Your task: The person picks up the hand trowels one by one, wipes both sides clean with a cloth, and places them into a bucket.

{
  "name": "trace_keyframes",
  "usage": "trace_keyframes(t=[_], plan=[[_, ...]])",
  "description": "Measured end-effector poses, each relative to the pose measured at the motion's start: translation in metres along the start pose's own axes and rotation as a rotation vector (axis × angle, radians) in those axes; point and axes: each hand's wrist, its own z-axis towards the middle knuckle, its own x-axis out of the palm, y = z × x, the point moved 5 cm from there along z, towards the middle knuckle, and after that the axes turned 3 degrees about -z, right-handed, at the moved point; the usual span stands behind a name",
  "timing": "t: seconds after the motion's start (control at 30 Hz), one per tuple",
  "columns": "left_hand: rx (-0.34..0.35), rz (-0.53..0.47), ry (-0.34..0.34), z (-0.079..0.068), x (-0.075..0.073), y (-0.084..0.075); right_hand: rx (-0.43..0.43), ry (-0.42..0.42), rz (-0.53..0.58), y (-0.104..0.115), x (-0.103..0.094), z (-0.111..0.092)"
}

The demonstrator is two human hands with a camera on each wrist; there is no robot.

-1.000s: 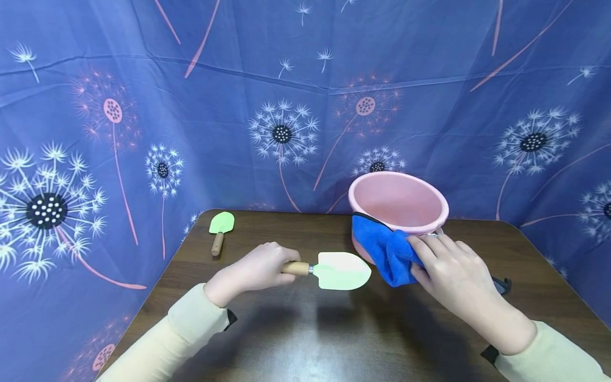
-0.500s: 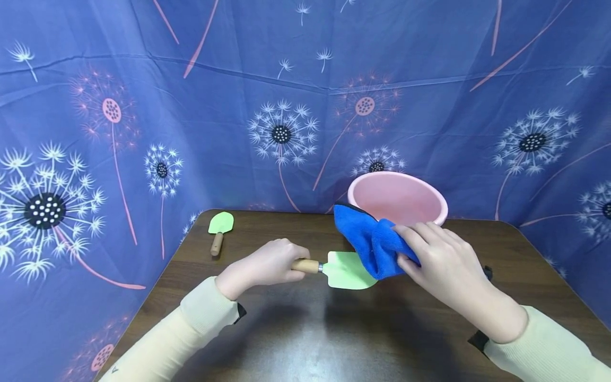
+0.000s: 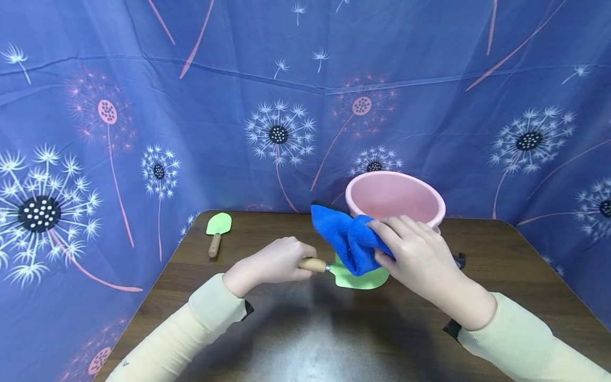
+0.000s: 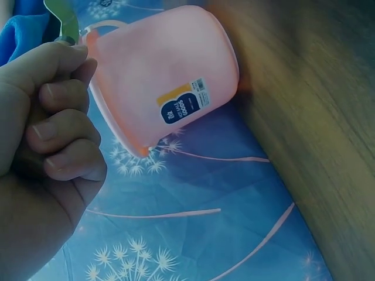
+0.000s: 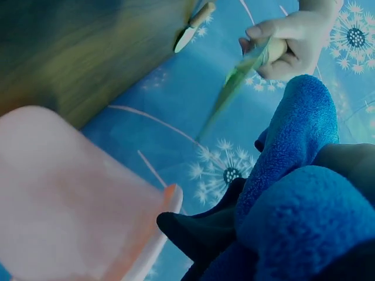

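My left hand (image 3: 274, 261) grips the wooden handle of a light green hand trowel (image 3: 360, 281), held level over the table with its blade pointing right. In the left wrist view the fingers (image 4: 64, 129) curl round that handle. A bunched blue cloth (image 3: 350, 239) with a dark edge is held by my right hand (image 3: 420, 260), thumb below and fingers above. The cloth overlaps the upper part of the blade in the head view and hides it. From the right wrist view, the fuzzy cloth (image 5: 310, 199) hangs near the trowel blade (image 5: 234, 88).
Behind the right hand stands a pink bucket (image 3: 396, 199) on the brown wooden table (image 3: 305, 339). A smaller green trowel (image 3: 218, 225) lies at the back left. Some dark object (image 3: 459, 260) shows beyond the right wrist. A blue dandelion-print curtain (image 3: 215, 132) hangs behind the table.
The right hand has carried the cloth left from in front of the bucket to over the trowel blade. The left hand and trowel have shifted slightly right.
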Motion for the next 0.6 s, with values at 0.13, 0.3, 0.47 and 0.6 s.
trace_keyframes(t=[0.13,0.3,0.47,0.6], plan=[[-0.005,-0.016,-0.005,0.003,0.001,0.000,-0.002,0.039,-0.002,0.006,0.010,-0.001],[0.008,-0.031,-0.011,0.004,0.001,-0.001,-0.012,0.084,-0.030,0.011,0.021,-0.005],[0.008,-0.033,-0.009,0.003,0.003,-0.003,-0.036,0.096,-0.037,0.015,0.028,-0.008],[-0.005,-0.012,-0.011,0.002,0.003,-0.004,-0.062,0.100,-0.033,0.019,0.033,-0.011]])
